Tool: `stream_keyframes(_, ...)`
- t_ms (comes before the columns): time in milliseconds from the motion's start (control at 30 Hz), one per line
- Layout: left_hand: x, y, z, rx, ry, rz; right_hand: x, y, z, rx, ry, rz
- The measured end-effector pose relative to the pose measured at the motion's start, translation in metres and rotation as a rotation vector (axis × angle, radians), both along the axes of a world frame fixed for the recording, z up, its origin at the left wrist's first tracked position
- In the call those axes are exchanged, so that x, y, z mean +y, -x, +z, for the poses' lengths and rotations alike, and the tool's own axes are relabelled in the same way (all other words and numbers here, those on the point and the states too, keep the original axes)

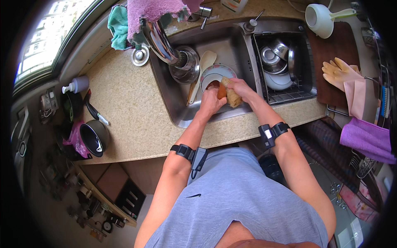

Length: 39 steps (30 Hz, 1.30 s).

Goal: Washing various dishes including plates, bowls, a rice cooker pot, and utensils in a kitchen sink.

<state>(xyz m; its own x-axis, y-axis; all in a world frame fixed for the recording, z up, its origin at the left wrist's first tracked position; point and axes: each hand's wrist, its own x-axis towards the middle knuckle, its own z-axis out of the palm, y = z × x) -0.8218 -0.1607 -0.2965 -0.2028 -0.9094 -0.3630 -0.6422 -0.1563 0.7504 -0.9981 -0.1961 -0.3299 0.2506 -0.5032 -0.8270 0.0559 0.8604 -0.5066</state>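
Observation:
Low in the left basin of a steel double sink (229,37), my left hand (211,100) grips a small reddish-brown bowl (221,90). My right hand (242,89) holds a tan scrubbing pad (233,96) against the bowl's right side. Beneath and beyond the hands lie a plate with a floral rim (224,70) and a smaller white dish (209,79). A pale wide-headed spatula (207,59) and wooden chopsticks (190,93) rest to their left. A clear glass lid (195,73) is under the faucet (159,40). My fingers partly hide the bowl.
The right basin's wire rack (279,98) bears steel bowls (270,57) and white dishes (277,83). Rubber gloves (342,74) lie over a brown board (332,46) at right. On the left counter are a dark pot (105,133), a knife (100,117) and a pump bottle (80,84).

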Motion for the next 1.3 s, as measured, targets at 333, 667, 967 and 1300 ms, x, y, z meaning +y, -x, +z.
stream_keyframes(333, -0.005, -0.004, -0.024, 0.446, -0.4, 0.442, 0.002, -0.032, 0.051, 0.512, 0.983, 0.525)
stream_keyframes(667, -0.004, -0.019, 0.011, 0.779, -0.601, 0.379, -0.014, -0.015, 0.051, 0.402, 1.102, 0.612)
stream_keyframes(967, -0.025, -0.045, 0.036, 1.094, -0.719, 0.207, -0.002, 0.001, 0.017, -0.343, -0.086, -0.036)
stream_keyframes(1300, -0.013, -0.033, 0.007, 1.281, -0.674, 0.568, 0.005, -0.004, -0.001, 0.272, 0.536, 0.112)
